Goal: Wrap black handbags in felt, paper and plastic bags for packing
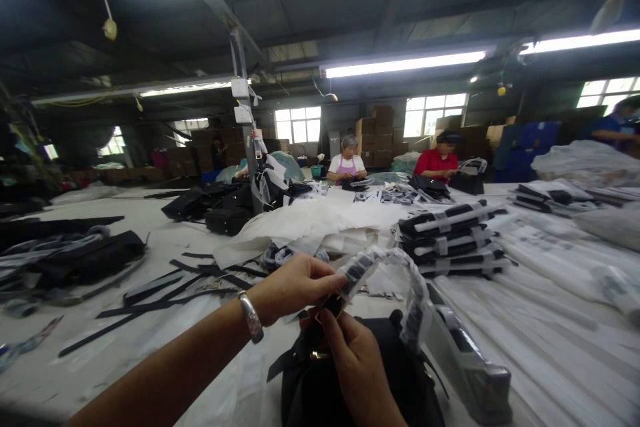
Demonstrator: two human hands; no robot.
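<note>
A black handbag (395, 360) stands on the table right in front of me, with gold-coloured metal fittings. Its arched handle (417, 300) is wrapped in clear plastic. My left hand (300, 287), with a silver bracelet on the wrist, pinches the near end of this handle between thumb and fingers. Just below, my right hand (355, 347) is closed around the black strap end and gold buckle (323, 315) where the handle meets the bag. The fingers of both hands nearly touch and partly hide the buckle.
Beside the bag on the right lies a grey metal tape dispenser (470, 360). Behind it rises a stack of wrapped black bags (450, 240). Loose black straps (165, 287) lie to the left. A metal post (245, 147) stands mid-table. Co-workers (347, 165) sit across the table.
</note>
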